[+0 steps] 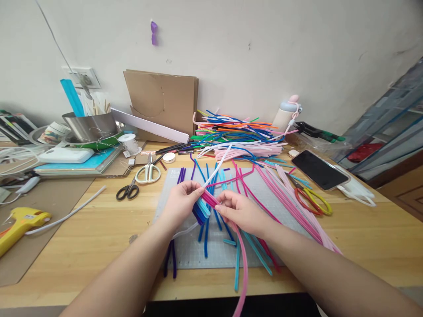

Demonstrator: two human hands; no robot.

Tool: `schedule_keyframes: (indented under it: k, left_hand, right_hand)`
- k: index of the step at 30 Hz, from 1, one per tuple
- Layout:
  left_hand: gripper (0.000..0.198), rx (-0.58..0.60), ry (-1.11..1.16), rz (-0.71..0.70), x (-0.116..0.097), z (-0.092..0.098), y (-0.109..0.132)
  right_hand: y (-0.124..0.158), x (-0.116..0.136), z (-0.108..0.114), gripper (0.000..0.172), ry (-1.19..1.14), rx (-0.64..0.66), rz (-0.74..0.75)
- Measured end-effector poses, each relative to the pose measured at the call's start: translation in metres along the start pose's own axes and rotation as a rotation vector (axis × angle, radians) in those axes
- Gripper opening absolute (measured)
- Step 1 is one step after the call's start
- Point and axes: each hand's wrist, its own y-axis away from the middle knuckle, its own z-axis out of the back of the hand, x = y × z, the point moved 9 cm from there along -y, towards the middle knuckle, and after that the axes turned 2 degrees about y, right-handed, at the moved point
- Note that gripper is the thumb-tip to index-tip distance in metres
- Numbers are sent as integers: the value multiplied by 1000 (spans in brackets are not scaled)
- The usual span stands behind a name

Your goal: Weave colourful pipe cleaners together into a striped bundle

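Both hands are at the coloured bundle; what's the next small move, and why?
Probably bend the pink strip back toward the bundle with the right hand: its long tail hangs loose below that hand, while the left hand steadies the bundle's blue and magenta pieces.

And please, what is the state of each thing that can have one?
Left hand: gripping bundle
Right hand: pinching pink strips
Phone: face up, screen dark
Bottle: standing, lid on
White scissors: look shut
Red-yellow tool: handles apart
Glue gun: lying on side
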Motion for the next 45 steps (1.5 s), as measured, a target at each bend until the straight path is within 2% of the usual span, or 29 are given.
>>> schedule_keyframes:
  k: [6, 9, 12, 14, 21, 28, 33, 37, 39, 42, 45]
  left_hand:
    - [21, 16, -25, -26, 0, 0, -1]
    - [26, 91, 31, -2, 4, -7, 0]
    - [41, 182, 57, 28, 7, -14, 2]
    - [44, 190, 62, 34, 9, -14, 2]
    - [38, 128, 181, 45, 9, -7, -1]
    - [35, 90, 260, 77, 8, -6, 0]
    - [29, 50, 372, 70, -1, 0, 0]
    - [28, 6, 473, 93, -3, 4, 4]
    - [27, -47, 487, 96, -2, 6, 7]
    - [27, -123, 496, 76, -1, 5, 14]
    - [31, -154, 506, 63, -1, -1, 19]
  right_hand:
    - [-4, -8, -7, 20, -15, 25, -19]
    - [-7, -8, -2, 20, -45, 2, -19]
    - [-7, -5, 1, 20, -51, -3, -8]
    - [-6, -4, 1, 20, -44, 10, 3]
    - [0, 7, 1, 25, 26, 21, 92]
    - [3, 13, 0, 22, 153, 28, 119]
    - [1, 10, -1, 39, -116, 71, 111]
    - [-7, 8, 7, 31, -227, -38, 114]
    - [-7, 11, 7, 33, -239, -91, 152]
    - [-1, 20, -1, 41, -332, -132, 231]
    - [4, 23, -13, 42, -500, -100, 273]
